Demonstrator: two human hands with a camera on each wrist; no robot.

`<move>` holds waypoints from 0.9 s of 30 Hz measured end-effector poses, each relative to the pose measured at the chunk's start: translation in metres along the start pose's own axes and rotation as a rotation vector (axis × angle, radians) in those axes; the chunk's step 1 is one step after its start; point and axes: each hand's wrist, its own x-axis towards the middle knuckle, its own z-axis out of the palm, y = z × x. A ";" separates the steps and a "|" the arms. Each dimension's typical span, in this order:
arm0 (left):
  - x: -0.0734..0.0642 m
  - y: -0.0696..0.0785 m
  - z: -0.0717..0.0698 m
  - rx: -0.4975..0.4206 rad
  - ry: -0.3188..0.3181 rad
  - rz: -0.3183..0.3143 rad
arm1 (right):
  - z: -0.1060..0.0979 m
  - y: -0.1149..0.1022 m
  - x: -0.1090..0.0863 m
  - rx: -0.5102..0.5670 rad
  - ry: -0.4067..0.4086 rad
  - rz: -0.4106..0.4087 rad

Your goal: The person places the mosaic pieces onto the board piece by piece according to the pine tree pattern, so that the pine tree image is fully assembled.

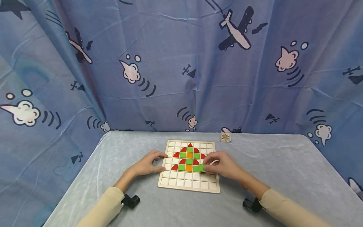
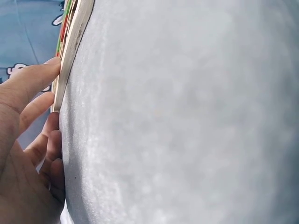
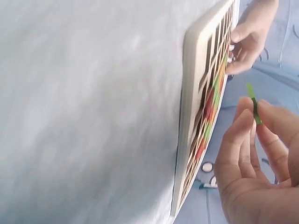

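A square wooden grid board [image 1: 188, 183] lies on the table, with red, green and orange tiles set in its cells in a tree-like pattern. A red triangle [image 1: 190, 145] tops the pattern, and an orange square tile [image 1: 188, 168] sits low in it. My left hand [image 1: 146, 164] touches the board's left edge with thumb and fingertips, fingers loosely bent. Between thumb and fingers, my right hand [image 1: 222, 164] pinches a thin green square tile [image 3: 251, 89] over the right part of the board. The right wrist view shows that tile apart from the board.
A small patterned square piece [image 1: 225, 137] lies near the table's back edge. Something orange [image 1: 244, 186] shows partly from under the right forearm. The grey cloth-covered table [image 1: 136, 142] ends at a blue printed curtain [image 1: 170, 104].
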 end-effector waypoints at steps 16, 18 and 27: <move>-0.001 0.001 0.001 0.011 0.002 0.016 | 0.041 -0.014 0.013 -0.032 -0.029 -0.013; -0.001 0.001 0.001 0.014 0.001 0.017 | 0.044 -0.015 0.013 -0.046 -0.024 -0.025; 0.000 0.001 0.001 0.015 0.002 0.006 | 0.054 -0.017 0.017 -0.134 0.003 -0.034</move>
